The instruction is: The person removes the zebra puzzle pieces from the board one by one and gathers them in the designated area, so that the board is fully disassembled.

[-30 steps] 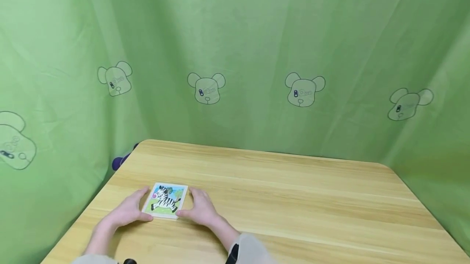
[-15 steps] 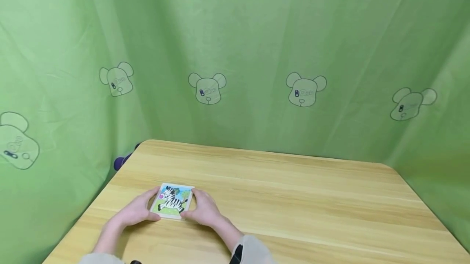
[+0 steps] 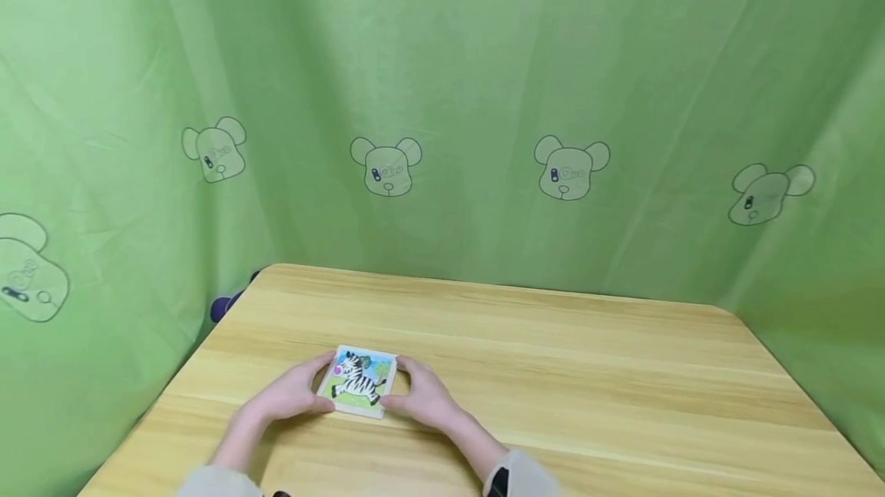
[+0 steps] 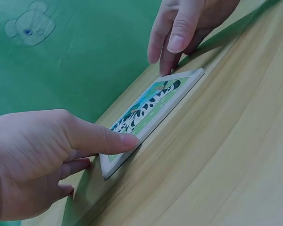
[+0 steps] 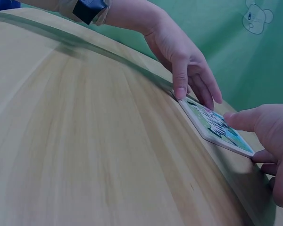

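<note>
A flat square zebra picture board (image 3: pixel 356 383) with a pale rim lies on the table, between both hands in the head view. My left hand (image 3: pixel 293 392) holds its left side, thumb at the near corner and fingers toward the far one. From the right, my right hand (image 3: pixel 423 397) grips the opposite side in the same way. The left wrist view has the left thumb (image 4: pixel 127 141) over the rim of the board (image 4: pixel 153 106). In the right wrist view, the right thumb (image 5: pixel 233 118) reaches over the board's top face and the other fingers are at its edge.
The wood-grain table (image 3: pixel 588 374) extends far to the right and behind the board. Green curtains (image 3: pixel 470 59) with printed bear heads enclose its back and sides. A purple object (image 3: pixel 221 308) shows beyond the table's left edge.
Both hands have moved to the right along the table together with the zebra picture board. It has turned slightly, and the hands still hold its two sides.
</note>
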Demonstrator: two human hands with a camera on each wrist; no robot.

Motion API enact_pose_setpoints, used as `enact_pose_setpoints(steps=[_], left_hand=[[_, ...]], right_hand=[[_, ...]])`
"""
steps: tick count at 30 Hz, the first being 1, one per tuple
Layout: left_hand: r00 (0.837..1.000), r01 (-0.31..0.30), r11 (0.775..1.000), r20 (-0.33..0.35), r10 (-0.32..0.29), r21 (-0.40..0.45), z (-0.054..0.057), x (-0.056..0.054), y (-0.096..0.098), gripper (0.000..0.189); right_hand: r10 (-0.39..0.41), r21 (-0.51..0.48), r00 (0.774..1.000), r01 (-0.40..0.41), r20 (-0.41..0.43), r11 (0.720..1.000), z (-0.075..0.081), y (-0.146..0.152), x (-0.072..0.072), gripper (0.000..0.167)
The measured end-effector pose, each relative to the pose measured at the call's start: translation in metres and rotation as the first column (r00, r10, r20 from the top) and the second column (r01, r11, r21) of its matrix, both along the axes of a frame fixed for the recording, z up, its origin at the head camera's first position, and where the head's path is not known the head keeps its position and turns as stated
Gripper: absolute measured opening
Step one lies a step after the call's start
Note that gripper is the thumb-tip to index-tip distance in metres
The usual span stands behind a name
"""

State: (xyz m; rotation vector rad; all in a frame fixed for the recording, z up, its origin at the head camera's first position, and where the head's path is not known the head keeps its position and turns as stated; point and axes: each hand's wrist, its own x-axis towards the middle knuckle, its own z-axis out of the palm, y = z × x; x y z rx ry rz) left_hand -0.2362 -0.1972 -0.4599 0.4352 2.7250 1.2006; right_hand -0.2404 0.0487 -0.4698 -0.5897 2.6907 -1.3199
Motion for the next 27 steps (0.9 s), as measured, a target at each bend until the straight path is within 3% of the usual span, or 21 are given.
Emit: enact_pose_setpoints(steps=[14,27], left_hand=[[0.980,0.196,0.978,-0.033,-0.198,-0.066,0.004,-0.002,0.055,0.086],[0.965,0.247,0.957,-0.052,-0.257,-0.150,0.007,0.001,0.097,0.084]], right_hand=[[-0.026,0.013,0.999,0.027,-0.040,1.000,0.001,0.071,0.008,0.079],[-0.113,0.014,0.993,0.113,-0.025,0.994,0.000,0.115,0.021,0.078]])
